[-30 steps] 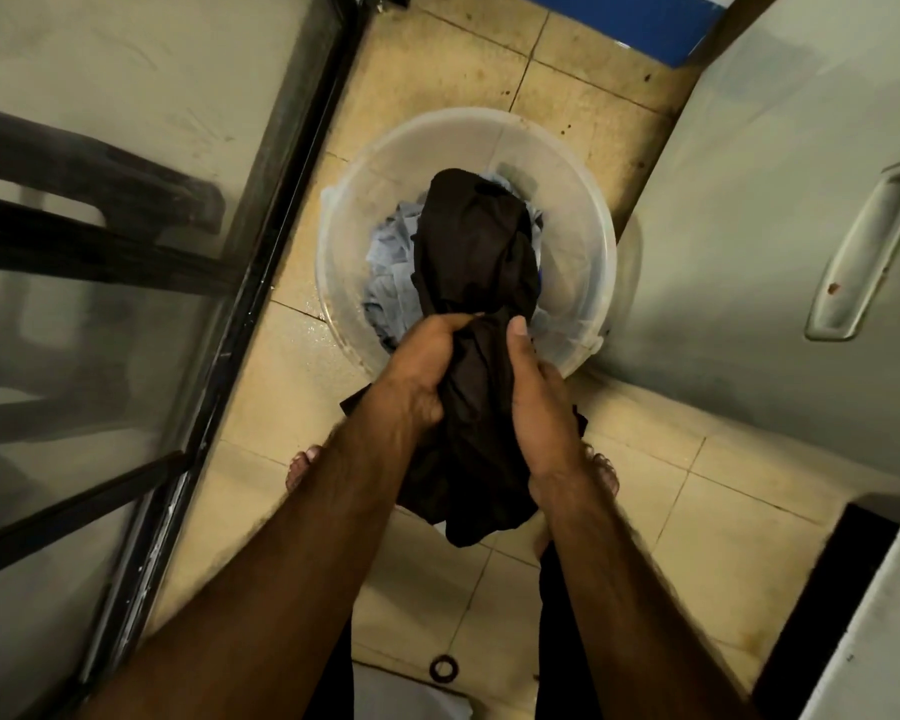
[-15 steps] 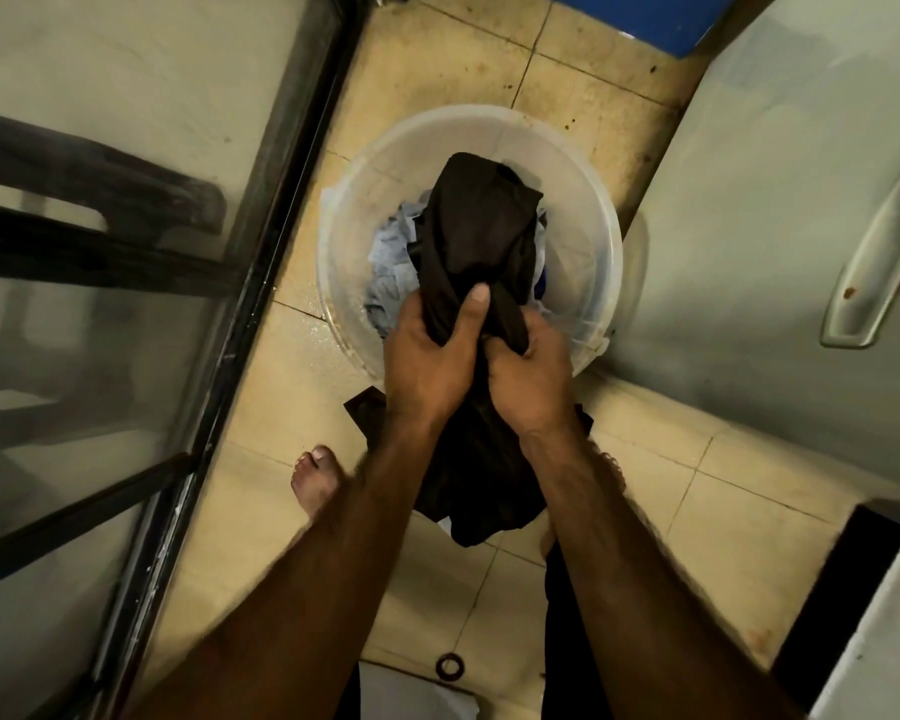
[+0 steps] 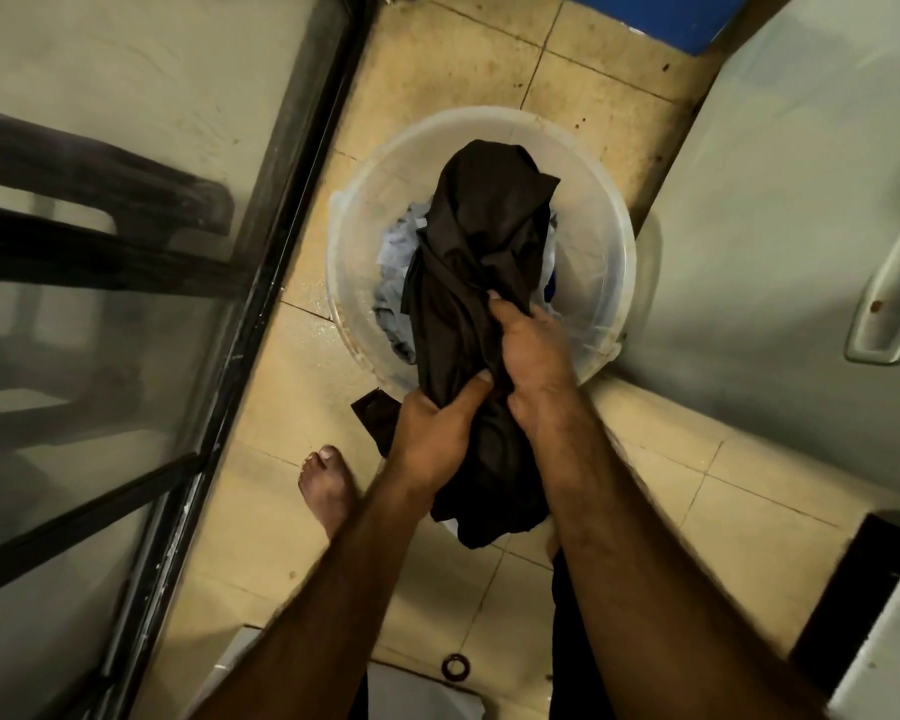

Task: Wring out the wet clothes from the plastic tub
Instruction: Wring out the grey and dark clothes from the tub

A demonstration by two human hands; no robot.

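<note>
A dark, crumpled cloth [image 3: 481, 262] is gripped tightly by left hand [image 3: 437, 428] and right hand [image 3: 533, 350] over a round translucent tub [image 3: 609, 241].

Tub [image 3: 612, 215] between glass door [image 3: 141, 324] left, white cabinet [image 3: 780, 210] right; bare tiles [image 3: 453, 65] beyond tub

Plain dark brown on the cloth [image 3: 484, 241], milky clear on the tub [image 3: 610, 220], pale blue-grey on the clothes [image 3: 398, 257]. Sandy beige with dark grout lines across the tiles [image 3: 281, 402]. Black on the ring [image 3: 455, 666], bright blue on the patch [image 3: 661, 18].
</note>
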